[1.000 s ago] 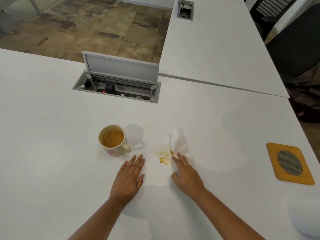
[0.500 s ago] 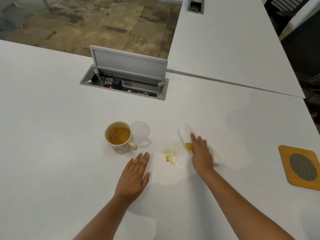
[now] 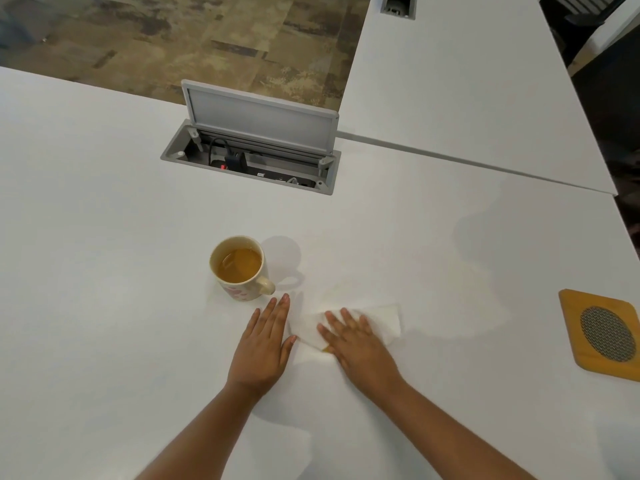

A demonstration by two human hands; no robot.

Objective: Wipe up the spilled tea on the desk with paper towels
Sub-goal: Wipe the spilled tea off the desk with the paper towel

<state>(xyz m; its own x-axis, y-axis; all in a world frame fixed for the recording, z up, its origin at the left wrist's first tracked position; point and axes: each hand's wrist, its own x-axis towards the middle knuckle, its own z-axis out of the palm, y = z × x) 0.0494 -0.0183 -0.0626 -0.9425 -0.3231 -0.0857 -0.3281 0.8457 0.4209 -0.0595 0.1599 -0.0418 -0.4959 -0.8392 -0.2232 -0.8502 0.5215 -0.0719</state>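
A white paper towel (image 3: 384, 322) lies flat on the white desk (image 3: 104, 271), and my right hand (image 3: 356, 344) presses down on it with fingers spread. A small tea-coloured stain (image 3: 325, 348) shows at the towel's near edge by my thumb. The spilled tea itself is hidden under the towel and hand. My left hand (image 3: 263, 344) rests flat on the desk just left of the towel, holding nothing. A cream mug (image 3: 242, 271) with pink marks, full of tea, stands just beyond my left fingertips.
An open grey cable box (image 3: 249, 161) with a raised lid and plugs sits in the desk behind the mug. A wooden coaster (image 3: 604, 334) with a mesh centre lies at the right edge. A second white desk (image 3: 467, 81) adjoins at the back right.
My right hand has slid the towel left and toward me, over the tea spots, which no longer show. My left hand has stayed flat beside the mug.
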